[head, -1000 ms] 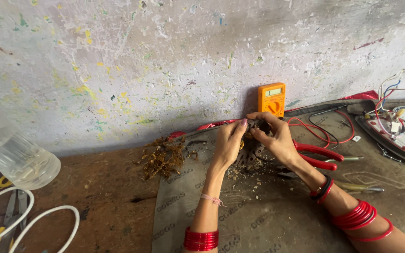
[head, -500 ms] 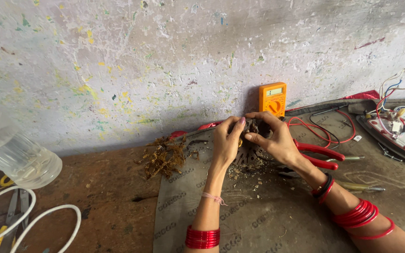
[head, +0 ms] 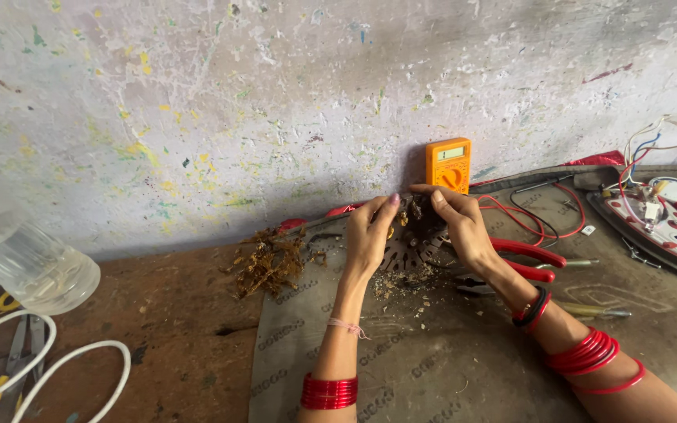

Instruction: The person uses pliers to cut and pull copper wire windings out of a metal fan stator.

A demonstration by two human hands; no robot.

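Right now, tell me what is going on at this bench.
A person works with both bare hands at a grey mat by a paint-flecked wall. The left hand and right hand together pinch a dark, dirty round slotted part, held tilted over crumbs of debris. A pile of brown fibrous debris lies to its left. An orange multimeter leans on the wall; red-handled pliers lie beside the right wrist.
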